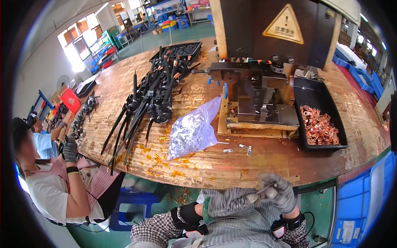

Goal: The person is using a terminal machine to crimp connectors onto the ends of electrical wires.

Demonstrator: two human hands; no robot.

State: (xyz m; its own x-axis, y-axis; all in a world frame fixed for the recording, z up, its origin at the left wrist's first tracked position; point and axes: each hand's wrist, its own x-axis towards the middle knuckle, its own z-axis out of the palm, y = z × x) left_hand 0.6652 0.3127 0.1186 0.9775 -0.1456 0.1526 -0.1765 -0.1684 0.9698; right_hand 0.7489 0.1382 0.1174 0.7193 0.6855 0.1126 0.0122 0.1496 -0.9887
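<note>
Grey-gloved hands (281,196) are close together (filled plastic bag (193,133) on worktable (273,165)).

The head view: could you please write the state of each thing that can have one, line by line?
Left hand: gloved, close to right; grip unclear
Right hand: gloved, fingers bent; grip unclear
Plastic bag: filled with silvery pieces, lying
Black bin: open, partly filled
Copper-coloured pieces: heaped in bin
Black cables: piled
Machine: running or stopped, cannot tell
</note>
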